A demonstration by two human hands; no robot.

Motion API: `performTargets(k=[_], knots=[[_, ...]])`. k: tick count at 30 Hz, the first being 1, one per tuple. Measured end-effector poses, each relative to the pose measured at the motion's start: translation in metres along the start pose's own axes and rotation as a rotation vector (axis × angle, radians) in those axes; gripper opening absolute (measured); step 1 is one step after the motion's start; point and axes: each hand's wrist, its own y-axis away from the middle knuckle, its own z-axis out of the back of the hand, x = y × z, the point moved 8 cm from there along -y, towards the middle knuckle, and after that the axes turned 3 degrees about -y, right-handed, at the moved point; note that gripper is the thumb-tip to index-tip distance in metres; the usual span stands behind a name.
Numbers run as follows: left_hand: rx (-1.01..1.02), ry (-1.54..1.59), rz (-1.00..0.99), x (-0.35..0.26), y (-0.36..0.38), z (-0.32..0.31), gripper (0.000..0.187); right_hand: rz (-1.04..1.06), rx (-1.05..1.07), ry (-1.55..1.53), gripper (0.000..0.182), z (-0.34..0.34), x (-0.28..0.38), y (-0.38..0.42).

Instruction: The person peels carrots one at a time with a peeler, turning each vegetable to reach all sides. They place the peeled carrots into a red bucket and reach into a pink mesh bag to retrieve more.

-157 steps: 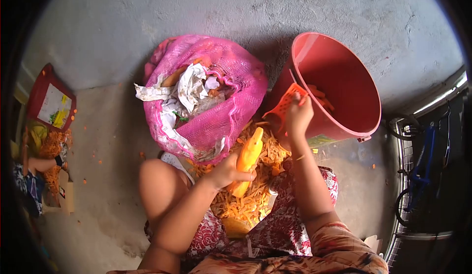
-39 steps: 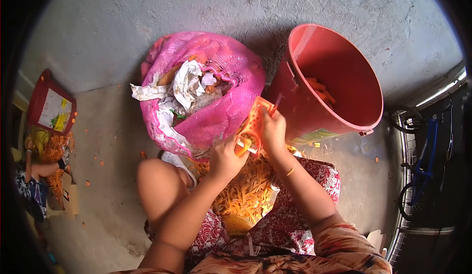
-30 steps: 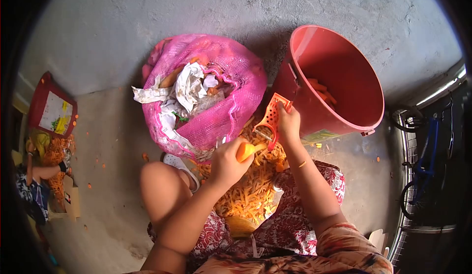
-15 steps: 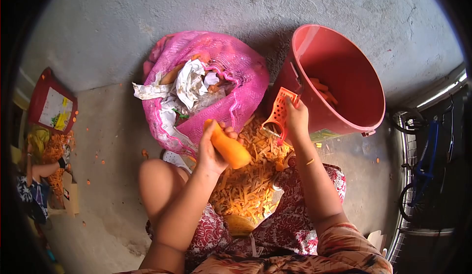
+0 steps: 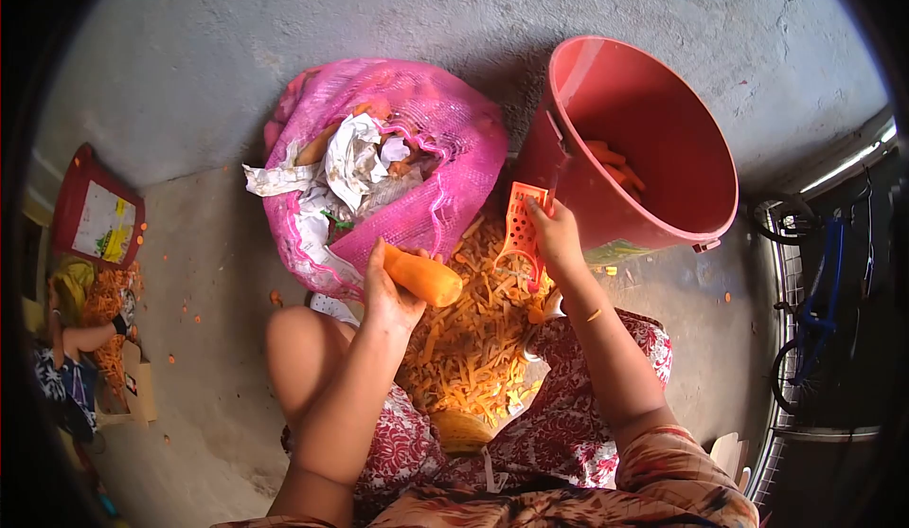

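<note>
My left hand [image 5: 391,299] is closed around a thick peeled carrot [image 5: 422,276], its blunt end pointing right. In my right hand [image 5: 557,236] is an orange peeler [image 5: 523,223] with a holed handle, held upright and apart from the carrot. Below both hands a heap of carrot peelings [image 5: 469,343] lies between my legs. A pink mesh sack [image 5: 464,140] with crumpled paper at its mouth stands beyond my left hand. Beyond my right hand is a red bucket [image 5: 578,182] with several peeled carrots [image 5: 615,167] inside.
A grey wall [image 5: 379,7] rises behind the sack. At far left are another red bucket [image 5: 99,211], more peelings [image 5: 104,310] and another person's arm [image 5: 90,337]. A blue bicycle [image 5: 822,310] is at the right. Small orange scraps dot the floor [image 5: 218,357].
The carrot has turned closer to level and moved slightly left in my left hand. My right hand and the peeler have shifted a little left, and the peeler is more upright.
</note>
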Motion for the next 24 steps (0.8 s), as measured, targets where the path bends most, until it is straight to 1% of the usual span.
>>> performTargets(k=[1, 2, 4, 5, 6, 7, 8, 9, 11, 12, 15, 16, 17, 18, 20, 22, 24], knots=[[-0.002, -0.027, -0.009, -0.001, 0.0, 0.0, 0.025, 0.002, 0.018, 0.034, 0.019, -0.001, -0.001, 0.001], [0.005, -0.09, -0.035, -0.002, -0.003, 0.002, 0.024, -0.012, 0.036, 0.16, 0.018, 0.002, -0.016, -0.008], [0.022, -0.218, -0.086, -0.005, -0.01, 0.003, 0.023, 0.127, 0.11, 0.52, 0.019, -0.004, -0.001, 0.0], [0.044, -0.382, -0.131, -0.007, -0.01, 0.001, 0.022, 0.197, 0.149, 0.699, 0.019, -0.01, 0.004, 0.005], [0.066, -0.546, -0.177, -0.008, -0.003, -0.009, 0.021, 0.21, 0.11, 0.857, 0.02, -0.01, 0.004, 0.006], [0.088, -0.71, -0.224, -0.009, 0.001, -0.017, 0.02, 0.186, 0.127, 0.86, 0.019, -0.012, 0.001, 0.006], [0.128, -0.628, -0.215, -0.005, 0.0, -0.018, 0.02, 0.162, 0.144, 0.862, 0.019, -0.014, 0.0, 0.006], [0.17, -0.51, -0.159, -0.001, -0.002, -0.019, 0.02, 0.139, 0.16, 0.865, 0.02, -0.014, -0.002, 0.005], [0.249, -0.27, -0.046, 0.008, -0.004, -0.021, 0.02, 0.023, 0.178, 0.601, 0.019, -0.009, -0.02, -0.002], [0.347, -0.12, -0.022, 0.007, 0.0, -0.029, 0.018, -0.037, 0.188, 0.468, 0.018, -0.008, -0.029, -0.003], [0.529, -0.164, -0.123, -0.003, 0.012, -0.053, 0.015, -0.286, 0.273, 0.103, 0.019, -0.023, -0.058, 0.009], [0.593, -0.225, -0.174, -0.004, 0.014, -0.057, 0.018, -0.406, 0.334, -0.023, 0.018, -0.037, -0.068, 0.019], [0.633, -0.237, -0.186, -0.002, 0.018, -0.061, 0.02, -0.525, 0.394, -0.15, 0.018, -0.053, -0.077, 0.032], [0.671, -0.248, -0.197, 0.002, 0.024, -0.066, 0.022, -0.543, 0.465, -0.041, 0.02, -0.064, -0.085, 0.041], [0.708, -0.321, -0.226, 0.006, 0.033, -0.072, 0.024, -0.632, 0.459, -0.573, 0.022, -0.103, -0.073, 0.072], [0.734, -0.532, -0.276, 0.012, 0.036, -0.074, 0.025, -0.665, 0.578, -0.871, 0.025, -0.117, -0.067, 0.081], [0.753, -0.711, -0.318, 0.015, 0.039, -0.076, 0.023, -0.649, 0.843, -0.917, 0.027, -0.104, -0.072, 0.078]])
